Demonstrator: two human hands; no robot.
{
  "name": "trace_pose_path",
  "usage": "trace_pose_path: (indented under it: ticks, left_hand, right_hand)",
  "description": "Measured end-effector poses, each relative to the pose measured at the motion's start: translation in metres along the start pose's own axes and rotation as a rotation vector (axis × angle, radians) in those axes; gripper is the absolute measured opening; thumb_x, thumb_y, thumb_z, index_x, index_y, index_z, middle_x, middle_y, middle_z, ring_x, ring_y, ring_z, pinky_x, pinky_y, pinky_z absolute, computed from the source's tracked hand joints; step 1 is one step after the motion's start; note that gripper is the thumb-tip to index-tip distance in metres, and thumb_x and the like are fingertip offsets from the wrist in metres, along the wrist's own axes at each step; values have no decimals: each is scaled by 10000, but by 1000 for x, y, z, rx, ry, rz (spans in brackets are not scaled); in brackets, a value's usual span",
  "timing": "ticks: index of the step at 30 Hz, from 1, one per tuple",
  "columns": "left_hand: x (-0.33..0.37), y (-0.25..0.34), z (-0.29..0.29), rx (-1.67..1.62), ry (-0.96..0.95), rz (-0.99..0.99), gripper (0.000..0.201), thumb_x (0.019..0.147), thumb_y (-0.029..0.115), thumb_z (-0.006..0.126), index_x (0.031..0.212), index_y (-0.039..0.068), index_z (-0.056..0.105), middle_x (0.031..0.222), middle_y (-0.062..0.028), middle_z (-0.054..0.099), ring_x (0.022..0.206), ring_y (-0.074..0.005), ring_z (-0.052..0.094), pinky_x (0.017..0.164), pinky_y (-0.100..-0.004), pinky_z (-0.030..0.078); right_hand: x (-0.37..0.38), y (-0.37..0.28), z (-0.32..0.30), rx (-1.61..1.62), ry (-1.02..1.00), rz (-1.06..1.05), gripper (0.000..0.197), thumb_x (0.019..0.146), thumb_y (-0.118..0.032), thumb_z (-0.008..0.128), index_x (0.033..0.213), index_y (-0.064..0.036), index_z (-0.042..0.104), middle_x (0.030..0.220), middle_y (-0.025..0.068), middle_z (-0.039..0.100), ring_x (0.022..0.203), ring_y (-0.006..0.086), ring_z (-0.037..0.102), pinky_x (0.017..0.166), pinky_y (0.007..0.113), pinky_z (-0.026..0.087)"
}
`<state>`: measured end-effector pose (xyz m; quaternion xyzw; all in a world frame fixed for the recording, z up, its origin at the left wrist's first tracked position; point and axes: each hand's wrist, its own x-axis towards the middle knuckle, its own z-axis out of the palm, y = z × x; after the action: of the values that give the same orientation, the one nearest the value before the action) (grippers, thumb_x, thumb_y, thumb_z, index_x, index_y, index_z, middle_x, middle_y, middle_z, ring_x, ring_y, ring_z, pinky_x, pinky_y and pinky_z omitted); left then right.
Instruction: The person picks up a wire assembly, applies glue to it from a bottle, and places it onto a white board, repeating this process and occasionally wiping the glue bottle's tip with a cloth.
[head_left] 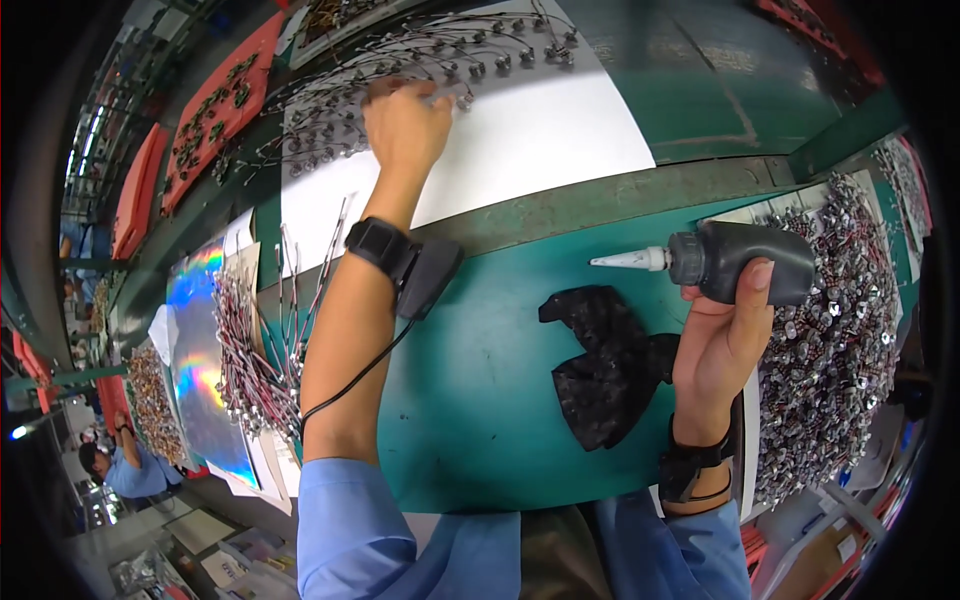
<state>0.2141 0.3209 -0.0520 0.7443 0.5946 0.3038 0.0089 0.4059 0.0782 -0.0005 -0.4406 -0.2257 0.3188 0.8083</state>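
My left hand (410, 125) reaches over a white sheet (530, 145) on the raised shelf at the back. Its fingers are curled closed among rows of small wired metal components (475, 70); what they grip is hidden. One component sits just right of the thumb. In my right hand (722, 340) is a black squeeze bottle (760, 262), tipped on its side with its white tapered nozzle (630, 260) pointing left. Below the nozzle, a crumpled black cloth (600, 365) lies on the green mat (470, 400), beside my right wrist.
A large heap of wired metal components (825, 350) fills the right side. Left of my forearm, a bundle of red and black wired parts (250, 370) lies beside a shiny iridescent sheet (205, 350). Red trays (220, 110) stand at the far left. Another person (135, 465) is at lower left.
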Motion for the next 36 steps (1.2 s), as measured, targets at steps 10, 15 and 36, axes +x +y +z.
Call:
trace_pose_path:
  ticks: [10,15,36]
  left_hand:
    - [-189,-90,-223,56,-55,-173,206,682,190,653,816,38,617,793,-124,554,708,-236,536,612,-306,433]
    - [-272,-116,-280,36,-119,-442,214,676,177,653,813,19,607,754,-122,537,704,-248,533,618,-334,428]
    - [-288,-143,-282,258,-117,-253,195,691,94,605,860,-5,602,822,-147,517,742,-289,531,661,-359,432]
  right_hand:
    - [-69,-9,18,35,-129,41,293,866,-284,442,1027,-43,486,964,97,559,760,136,523,576,236,388]
    - [-115,-9,36,32,-238,77,311,859,-293,454,1041,-41,474,976,112,553,777,137,521,571,232,380]
    - [-147,-8,46,-44,-348,164,333,854,-321,459,1007,-28,486,939,87,549,759,118,506,563,229,370]
